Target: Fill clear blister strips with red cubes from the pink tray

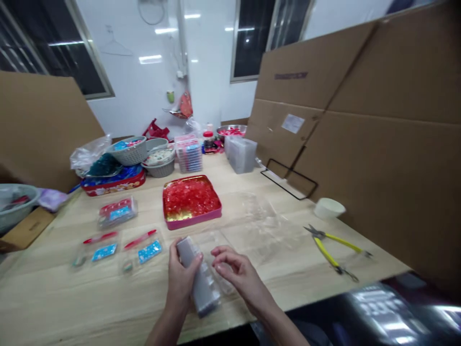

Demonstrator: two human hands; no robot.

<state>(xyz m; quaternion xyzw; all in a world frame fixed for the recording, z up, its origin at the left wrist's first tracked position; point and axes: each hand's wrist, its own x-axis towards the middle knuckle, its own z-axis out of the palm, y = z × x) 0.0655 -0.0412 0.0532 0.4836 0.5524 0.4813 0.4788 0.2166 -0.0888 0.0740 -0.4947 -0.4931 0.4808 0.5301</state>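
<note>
My left hand (183,274) is wrapped round a stack of clear plastic trays (201,283), tilted on its side above the table's front part. My right hand (239,274) is just right of the stack, fingers half curled and apart, with nothing visible between them. Clear plastic (225,283) shows between the stack and this hand; whether the fingertips touch it I cannot tell. Left of my hands lie two clear trays, each with a red pen and a blue patterned packet: the nearer packet (150,252) and the farther left one (104,252).
Behind my hands sits a square tin (194,223) of small red pieces. Clear trays (259,211) lie right of it. Yellow-handled pliers (329,250), a white bowl (329,208) and a black wire frame (288,180) lie near the cardboard wall (389,182). Baskets (160,168) stand at the back.
</note>
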